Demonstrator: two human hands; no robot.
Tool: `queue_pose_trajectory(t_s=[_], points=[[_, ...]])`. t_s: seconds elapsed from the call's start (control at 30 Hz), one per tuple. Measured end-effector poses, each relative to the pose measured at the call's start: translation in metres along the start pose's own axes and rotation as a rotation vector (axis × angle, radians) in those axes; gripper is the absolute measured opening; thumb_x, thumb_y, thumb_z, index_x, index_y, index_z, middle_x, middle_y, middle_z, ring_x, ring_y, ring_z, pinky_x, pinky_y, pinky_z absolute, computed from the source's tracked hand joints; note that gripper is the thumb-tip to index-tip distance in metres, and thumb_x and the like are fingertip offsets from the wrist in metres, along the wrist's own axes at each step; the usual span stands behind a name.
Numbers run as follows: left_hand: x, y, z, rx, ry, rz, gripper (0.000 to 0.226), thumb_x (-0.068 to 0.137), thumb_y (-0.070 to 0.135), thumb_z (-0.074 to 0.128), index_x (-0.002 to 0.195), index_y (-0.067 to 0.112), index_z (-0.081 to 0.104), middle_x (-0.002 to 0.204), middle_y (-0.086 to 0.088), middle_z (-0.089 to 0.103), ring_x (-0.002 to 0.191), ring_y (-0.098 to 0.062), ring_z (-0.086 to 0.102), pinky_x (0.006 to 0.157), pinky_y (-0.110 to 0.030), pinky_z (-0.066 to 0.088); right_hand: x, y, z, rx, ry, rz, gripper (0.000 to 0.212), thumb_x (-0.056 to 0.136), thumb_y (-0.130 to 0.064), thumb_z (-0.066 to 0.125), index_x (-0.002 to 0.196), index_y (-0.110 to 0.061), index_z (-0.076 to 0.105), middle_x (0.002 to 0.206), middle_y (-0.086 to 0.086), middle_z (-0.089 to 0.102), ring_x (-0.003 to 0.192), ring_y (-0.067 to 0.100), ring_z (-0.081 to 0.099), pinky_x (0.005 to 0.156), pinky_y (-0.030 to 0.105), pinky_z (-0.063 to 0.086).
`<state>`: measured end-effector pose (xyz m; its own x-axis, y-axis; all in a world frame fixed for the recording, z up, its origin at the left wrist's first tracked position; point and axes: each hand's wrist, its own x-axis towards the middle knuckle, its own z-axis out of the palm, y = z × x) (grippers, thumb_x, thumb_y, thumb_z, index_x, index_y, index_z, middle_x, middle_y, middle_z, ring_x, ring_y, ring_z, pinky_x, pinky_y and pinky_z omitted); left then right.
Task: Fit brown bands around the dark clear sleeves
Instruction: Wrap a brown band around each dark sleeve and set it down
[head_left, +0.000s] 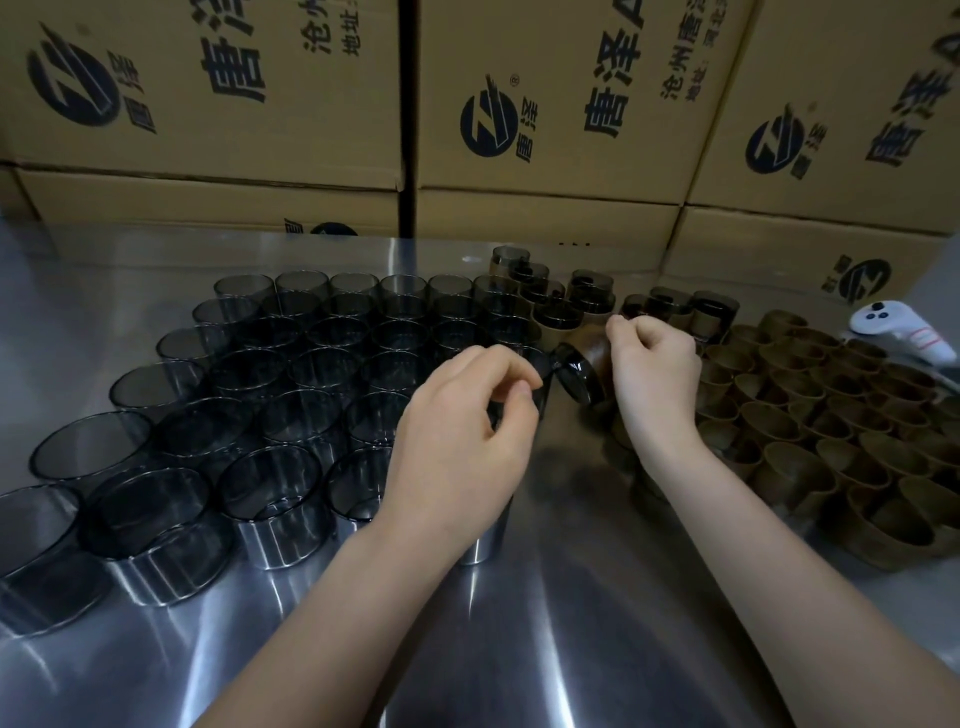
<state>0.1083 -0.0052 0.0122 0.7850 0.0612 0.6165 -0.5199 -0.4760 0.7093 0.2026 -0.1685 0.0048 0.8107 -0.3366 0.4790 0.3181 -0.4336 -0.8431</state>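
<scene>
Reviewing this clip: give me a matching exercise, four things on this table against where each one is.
Things:
1 bare dark sleeves
2 loose brown bands
3 white controller
4 tilted banded sleeve

Places:
A held by the right hand
B left part of the table
C right part of the table
D far right, beyond the bands

Pairs: 1-B, 2-C, 3-D, 4-A.

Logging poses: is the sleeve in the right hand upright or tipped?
Tipped: the right hand holds the sleeve with its rim facing left.
</scene>
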Motion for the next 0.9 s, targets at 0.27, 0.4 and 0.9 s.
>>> queue_pose_trajectory(t_s=[0.27, 0.4, 0.9], points=[[0.000, -0.002, 0.001, 0.024, -0.050, -0.035, 0.018, 0.087, 0.024, 0.049, 0.084, 0.022, 0.067, 0.080, 0.010, 0.062, 0.078, -0.011, 0.057, 0.069, -0.041, 0.050, 0.001, 0.002, -0.001, -0.088, -0.006, 0.064, 0.045, 0.099, -0.027, 0.051, 0.054, -0.020, 0.048, 0.052, -0.007, 0.050, 0.053, 0.001, 0.050, 0.059, 0.025, 0.039], [-0.001, -0.001, 0.001, 0.035, -0.067, -0.048, 0.018, 0.086, 0.024, 0.049, 0.083, 0.023, 0.066, 0.078, 0.011, 0.061, 0.075, -0.009, 0.056, 0.067, -0.037, 0.050, 0.001, 0.005, 0.001, -0.170, -0.052, 0.069, 0.042, 0.100, -0.029, 0.050, 0.060, -0.018, 0.055, 0.061, -0.002, 0.055, 0.062, 0.010, 0.055, 0.059, 0.026, 0.039], [-0.001, 0.004, 0.000, 0.217, -0.205, -0.057, 0.012, 0.093, 0.017, 0.054, 0.091, 0.021, 0.065, 0.086, 0.008, 0.061, 0.076, -0.011, 0.053, 0.070, -0.036, 0.049, 0.000, 0.015, 0.014, -0.735, -0.196, -0.290, 0.029, 0.100, -0.035, 0.051, 0.097, -0.015, 0.073, 0.094, 0.003, 0.064, 0.087, 0.020, 0.061, 0.065, 0.029, 0.042]])
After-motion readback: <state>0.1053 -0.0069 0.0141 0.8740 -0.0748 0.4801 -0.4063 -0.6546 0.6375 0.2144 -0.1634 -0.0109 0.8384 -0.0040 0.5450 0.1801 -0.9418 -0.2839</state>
